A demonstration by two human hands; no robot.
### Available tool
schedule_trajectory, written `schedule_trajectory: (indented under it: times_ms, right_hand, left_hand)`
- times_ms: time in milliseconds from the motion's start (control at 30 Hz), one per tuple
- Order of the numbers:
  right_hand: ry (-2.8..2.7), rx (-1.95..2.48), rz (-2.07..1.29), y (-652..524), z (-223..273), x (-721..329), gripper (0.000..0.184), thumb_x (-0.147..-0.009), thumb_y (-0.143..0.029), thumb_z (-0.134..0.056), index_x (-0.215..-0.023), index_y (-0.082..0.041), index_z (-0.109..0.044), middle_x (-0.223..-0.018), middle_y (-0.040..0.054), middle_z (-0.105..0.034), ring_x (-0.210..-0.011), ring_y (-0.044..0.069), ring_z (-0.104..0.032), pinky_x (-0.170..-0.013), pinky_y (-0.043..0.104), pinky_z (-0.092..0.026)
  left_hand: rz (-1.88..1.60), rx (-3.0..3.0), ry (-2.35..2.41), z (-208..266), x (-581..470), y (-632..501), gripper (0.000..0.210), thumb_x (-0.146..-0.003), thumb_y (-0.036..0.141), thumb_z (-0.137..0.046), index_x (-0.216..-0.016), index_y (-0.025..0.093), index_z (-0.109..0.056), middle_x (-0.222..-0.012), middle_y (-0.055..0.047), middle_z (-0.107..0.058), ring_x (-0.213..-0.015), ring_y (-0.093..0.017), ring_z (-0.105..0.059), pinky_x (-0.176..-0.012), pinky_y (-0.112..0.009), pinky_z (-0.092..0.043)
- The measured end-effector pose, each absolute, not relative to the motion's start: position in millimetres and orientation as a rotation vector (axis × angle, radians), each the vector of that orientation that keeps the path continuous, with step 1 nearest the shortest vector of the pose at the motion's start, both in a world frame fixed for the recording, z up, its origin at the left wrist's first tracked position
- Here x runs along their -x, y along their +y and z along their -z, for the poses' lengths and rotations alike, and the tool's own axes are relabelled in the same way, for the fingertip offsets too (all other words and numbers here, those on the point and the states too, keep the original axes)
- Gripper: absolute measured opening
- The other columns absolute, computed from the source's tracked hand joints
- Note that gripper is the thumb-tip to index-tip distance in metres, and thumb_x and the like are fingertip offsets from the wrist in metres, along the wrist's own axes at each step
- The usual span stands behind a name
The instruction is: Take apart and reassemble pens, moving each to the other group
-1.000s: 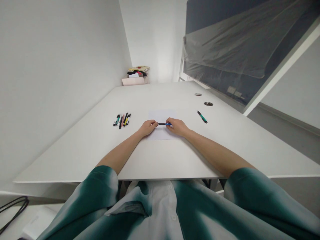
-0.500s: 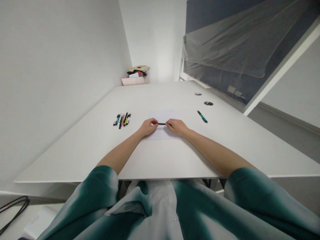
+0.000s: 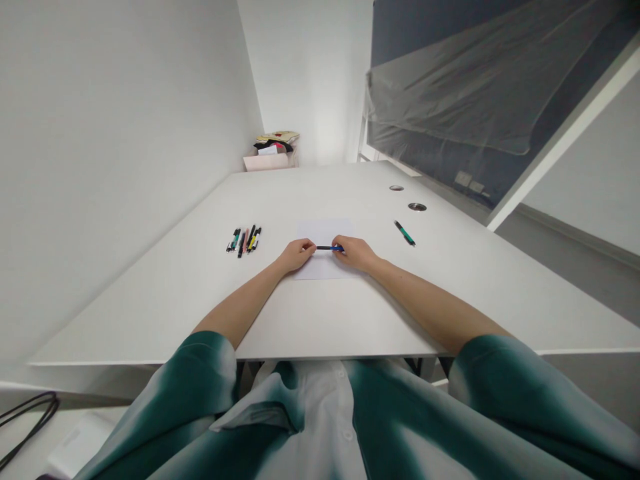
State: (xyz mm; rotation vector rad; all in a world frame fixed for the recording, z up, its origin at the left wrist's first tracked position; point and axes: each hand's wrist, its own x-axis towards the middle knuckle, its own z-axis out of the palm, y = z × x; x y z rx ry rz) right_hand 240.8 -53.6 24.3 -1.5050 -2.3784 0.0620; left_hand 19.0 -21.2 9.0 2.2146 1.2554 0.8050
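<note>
A dark pen with a blue part [image 3: 326,248] lies level between my two hands, above a sheet of white paper [image 3: 320,270]. My left hand [image 3: 298,255] pinches its left end between thumb and fingertips. The fingers of my right hand [image 3: 354,253] are closed around the other end, where the blue shows. Both hands rest over the paper; the pen's outer tips are partly hidden by my fingers.
Several pens and markers [image 3: 244,241] lie side by side to the left. A green and black pen [image 3: 405,233] lies at the right. Behind it are two round table holes [image 3: 417,207]. A box of folded items [image 3: 271,155] stands at the far end by the wall.
The blue part of the pen now shows at my right fingers, where only black was visible before. The right fingers have shifted slightly; the left hand has barely moved.
</note>
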Motion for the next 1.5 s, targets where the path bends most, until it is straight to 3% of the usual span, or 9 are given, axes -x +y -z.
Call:
schedule_trajectory:
  times_ms: [300, 600, 1500]
  right_hand:
    - [-2.419, 1.308, -0.002, -50, -20, -243, 0.021, -0.094, -0.025, -0.052, -0.106, -0.018, -0.068, -0.105, 0.0098, -0.072, -0.096, 0.021, -0.064, -0.081, 0.029, -0.044]
    - [-2.399, 1.308, 0.015, -46, -16, -243, 0.022, -0.095, -0.025, -0.053, -0.109, -0.017, -0.068, -0.107, 0.0106, -0.071, -0.096, 0.022, -0.064, -0.081, 0.03, -0.044]
    - [-2.512, 1.38, 0.055, -48, -21, -243, 0.03, -0.1, -0.027, -0.045, -0.114, -0.018, -0.07, -0.109, 0.0117, -0.071, -0.101, 0.023, -0.064, -0.082, 0.03, -0.042]
  left_hand:
    - [-0.88, -2.211, 1.247, -7, -20, -21, 0.018, -0.079, 0.024, -0.059, -0.092, 0.016, -0.068, -0.089, -0.005, -0.071, -0.085, -0.018, -0.063, -0.085, -0.033, -0.051]
    - [-0.77, -2.187, 1.309, -9, -18, -19, 0.035, -0.09, 0.039, -0.045, -0.082, 0.015, -0.07, -0.081, -0.005, -0.072, -0.079, -0.019, -0.063, -0.078, -0.031, -0.049]
    - [-0.746, -2.32, 1.275, -11, -15, -19, 0.03, -0.084, 0.035, -0.056, -0.094, 0.016, -0.078, -0.095, -0.008, -0.077, -0.091, -0.022, -0.069, -0.089, -0.033, -0.051]
